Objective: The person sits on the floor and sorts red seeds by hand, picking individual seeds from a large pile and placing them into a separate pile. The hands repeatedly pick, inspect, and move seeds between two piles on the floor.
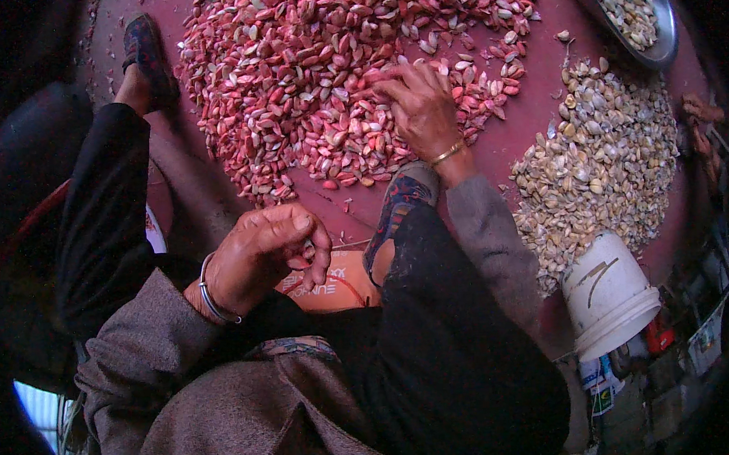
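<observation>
A large pile of red-stained garlic cloves [291,78] is spread over the dark red floor covering. My right hand [417,103], with a gold-coloured bangle at the wrist, reaches onto the right part of this pile. Its fingertips touch the cloves; whether they grip one cannot be told. Above my lap, in front of the pile, my left hand [271,250] is curled, with a silver-coloured bangle at its wrist. A few small cloves [305,257] show between its bent fingers.
To the right lies a heap of pale garlic cloves [599,150], with a white plastic bucket [608,296] on its side against it. A metal basin [667,31] of pale cloves stands at top right. An orange printed box or bag [325,296] lies between my legs.
</observation>
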A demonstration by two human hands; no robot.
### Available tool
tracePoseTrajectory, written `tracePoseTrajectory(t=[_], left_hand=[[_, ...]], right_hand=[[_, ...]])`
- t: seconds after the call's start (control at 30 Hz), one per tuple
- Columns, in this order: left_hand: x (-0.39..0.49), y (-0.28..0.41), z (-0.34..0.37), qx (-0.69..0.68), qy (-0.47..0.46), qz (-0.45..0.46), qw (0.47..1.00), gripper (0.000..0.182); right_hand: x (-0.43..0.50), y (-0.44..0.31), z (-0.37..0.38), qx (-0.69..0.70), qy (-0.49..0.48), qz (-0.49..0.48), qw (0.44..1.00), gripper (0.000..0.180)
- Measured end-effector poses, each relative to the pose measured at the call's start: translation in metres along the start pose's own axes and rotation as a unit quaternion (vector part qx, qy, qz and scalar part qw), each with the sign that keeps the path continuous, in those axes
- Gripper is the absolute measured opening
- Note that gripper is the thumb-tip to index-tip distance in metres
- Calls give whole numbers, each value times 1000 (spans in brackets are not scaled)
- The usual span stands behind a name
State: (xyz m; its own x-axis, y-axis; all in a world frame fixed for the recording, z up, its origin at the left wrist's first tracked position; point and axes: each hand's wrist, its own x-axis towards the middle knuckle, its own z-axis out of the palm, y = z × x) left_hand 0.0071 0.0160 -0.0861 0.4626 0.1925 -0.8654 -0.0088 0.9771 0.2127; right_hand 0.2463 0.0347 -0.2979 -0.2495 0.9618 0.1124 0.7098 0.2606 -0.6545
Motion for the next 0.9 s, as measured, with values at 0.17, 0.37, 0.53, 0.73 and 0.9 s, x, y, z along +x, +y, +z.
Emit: tracePoseTrajectory(t=[0.17,0.37,0.53,0.73,0.9], left_hand=[[-2,1,1,-27,-12,5,1000,33],[-6,0,2,10,21,-5,1000,35],[-7,0,-1,-12,-6,-7,1000,34],[-7,-1,-1,-11,1,-10,1000,35],[-8,-2,-1,-2,-6,0,1000,35]], right_hand=[[-23,-3,-22,0,-21,36,999,19],[-21,17,-36,7,40,99,994,17],[13,23,-16,7,111,87,990,25],[42,-7,37,-49,72,35,996,36],[22,-25,40,-49,21,3,999,34]])
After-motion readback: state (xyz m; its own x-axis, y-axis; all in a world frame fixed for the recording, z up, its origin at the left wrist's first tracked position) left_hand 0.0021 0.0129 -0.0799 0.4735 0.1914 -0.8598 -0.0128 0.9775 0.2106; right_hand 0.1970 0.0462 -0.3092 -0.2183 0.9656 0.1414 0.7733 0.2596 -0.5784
